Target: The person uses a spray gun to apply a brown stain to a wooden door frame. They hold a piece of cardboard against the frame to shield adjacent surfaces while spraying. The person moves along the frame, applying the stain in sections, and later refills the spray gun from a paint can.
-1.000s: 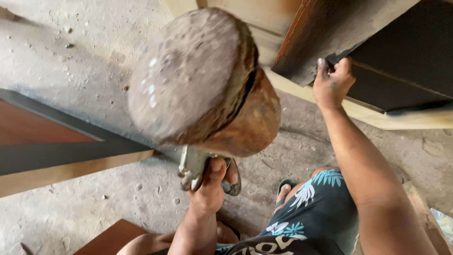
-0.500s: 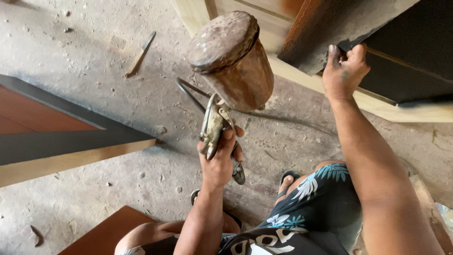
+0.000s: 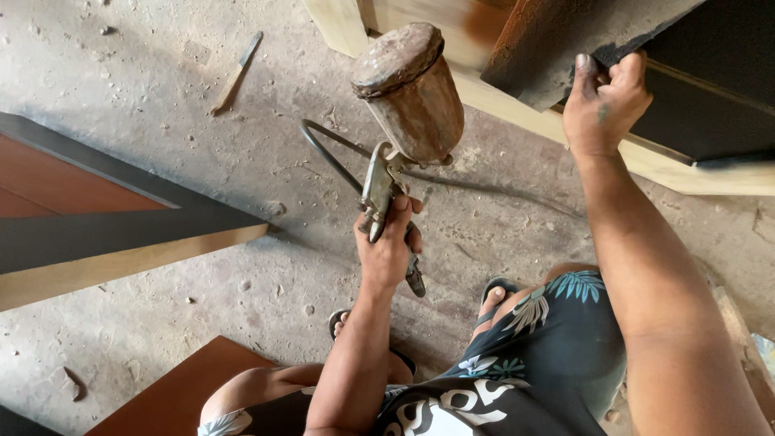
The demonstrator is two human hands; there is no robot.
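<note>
My left hand (image 3: 389,246) grips the handle of a metal spray gun (image 3: 379,187) with a rusty, paint-crusted cup (image 3: 412,93) on top, held upright over the concrete floor. A dark hose (image 3: 327,155) loops from the gun across the floor. My right hand (image 3: 604,101) clamps the edge of a black-painted wooden panel (image 3: 710,89) at the upper right, fingers curled over its rim. The panel rests on a pale wooden frame (image 3: 517,101).
A long board with brown, black and bare-wood bands (image 3: 97,234) lies at the left. A brown board (image 3: 190,387) sits at the bottom left. A small stick-like tool (image 3: 236,73) lies on the floor. My sandalled feet (image 3: 496,299) are below.
The spray gun has dropped away from the camera and shifted right, so its cup looks much smaller. My right hand stays on the panel edge.
</note>
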